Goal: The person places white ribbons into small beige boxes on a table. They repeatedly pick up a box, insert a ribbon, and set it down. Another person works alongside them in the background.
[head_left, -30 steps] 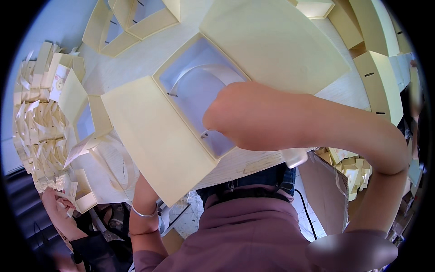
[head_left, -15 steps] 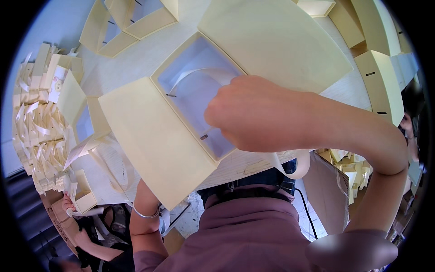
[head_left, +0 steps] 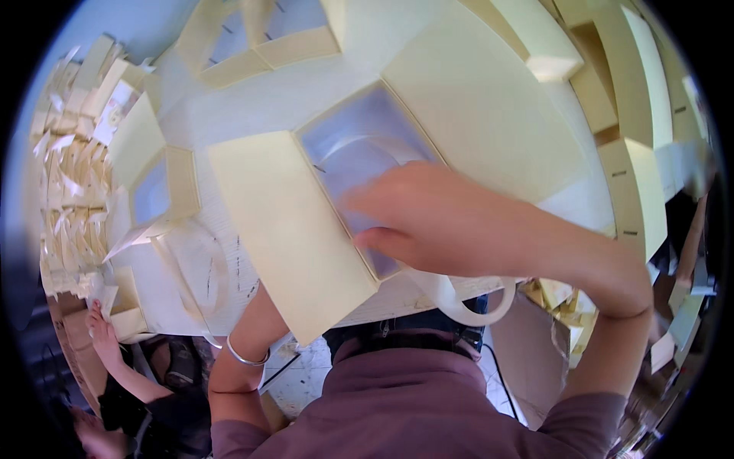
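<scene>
A cream gift box (head_left: 290, 222) lies with its flaps spread on the table, its pale blue inside facing up. White ribbon (head_left: 359, 142) arches inside it from a slot in the side wall. Over the box is my right hand (head_left: 417, 218), blurred, thumb apart from the fingers, with nothing visibly gripped. A ribbon loop (head_left: 501, 306) hangs below my right wrist at the table's front edge. My left forearm (head_left: 252, 329), with a silver bangle, reaches under the near left flap; that flap hides my left hand.
Open cream boxes (head_left: 264, 57) stand at the back, and another box (head_left: 181, 180) stands at left beside ribboned stacks (head_left: 73, 183). More boxes (head_left: 634, 191) line the right side. A co-worker's hand (head_left: 103, 333) is at lower left. A carton (head_left: 527, 344) stands below the table edge.
My right hand has gone from a closed fist to loosened fingers with the thumb apart. The view has shifted, so the box appears farther right and slightly lower.
</scene>
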{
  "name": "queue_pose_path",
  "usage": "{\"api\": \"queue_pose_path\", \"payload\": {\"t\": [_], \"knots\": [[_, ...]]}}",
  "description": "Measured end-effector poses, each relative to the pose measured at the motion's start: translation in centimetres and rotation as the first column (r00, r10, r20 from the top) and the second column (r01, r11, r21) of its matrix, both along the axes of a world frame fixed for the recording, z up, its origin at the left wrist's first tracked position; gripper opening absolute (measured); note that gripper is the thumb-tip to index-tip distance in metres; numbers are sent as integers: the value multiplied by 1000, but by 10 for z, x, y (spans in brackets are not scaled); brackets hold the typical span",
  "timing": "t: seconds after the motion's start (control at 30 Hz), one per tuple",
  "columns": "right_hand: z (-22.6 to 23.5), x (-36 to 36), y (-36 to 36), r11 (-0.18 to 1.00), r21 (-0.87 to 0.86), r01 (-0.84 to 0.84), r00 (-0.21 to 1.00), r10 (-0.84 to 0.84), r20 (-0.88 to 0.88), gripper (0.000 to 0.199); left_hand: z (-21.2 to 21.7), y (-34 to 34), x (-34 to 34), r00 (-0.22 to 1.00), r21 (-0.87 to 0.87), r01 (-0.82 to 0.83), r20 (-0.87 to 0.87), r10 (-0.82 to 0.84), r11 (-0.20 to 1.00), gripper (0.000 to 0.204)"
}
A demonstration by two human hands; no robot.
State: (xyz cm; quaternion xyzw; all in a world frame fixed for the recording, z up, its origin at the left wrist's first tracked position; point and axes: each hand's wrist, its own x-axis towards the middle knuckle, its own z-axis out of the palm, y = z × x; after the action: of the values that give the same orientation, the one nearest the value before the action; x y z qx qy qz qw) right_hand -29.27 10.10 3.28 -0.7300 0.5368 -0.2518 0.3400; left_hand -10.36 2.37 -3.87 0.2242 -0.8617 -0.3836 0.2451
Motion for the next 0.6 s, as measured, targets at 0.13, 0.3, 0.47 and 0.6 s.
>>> {"api": "queue_pose_path", "payload": {"t": [0.13,0.3,0.47,0.6], "knots": [[8,-21,19,930,-299,213,977,-203,66,27,19,-11,47,943,384,-225,-144,299,896,22],[-4,-35,19,853,-486,-190,816,-138,-561,27,46,-44,147,385,815,257,-579,719,519,16],[-5,-9,17,822,-386,-419,721,42,-692,30,34,-21,220,297,711,284,-704,646,644,7],[2,10,1,802,-248,-544,633,198,-749,19,19,14,253,345,853,-51,-473,811,519,19]]}}
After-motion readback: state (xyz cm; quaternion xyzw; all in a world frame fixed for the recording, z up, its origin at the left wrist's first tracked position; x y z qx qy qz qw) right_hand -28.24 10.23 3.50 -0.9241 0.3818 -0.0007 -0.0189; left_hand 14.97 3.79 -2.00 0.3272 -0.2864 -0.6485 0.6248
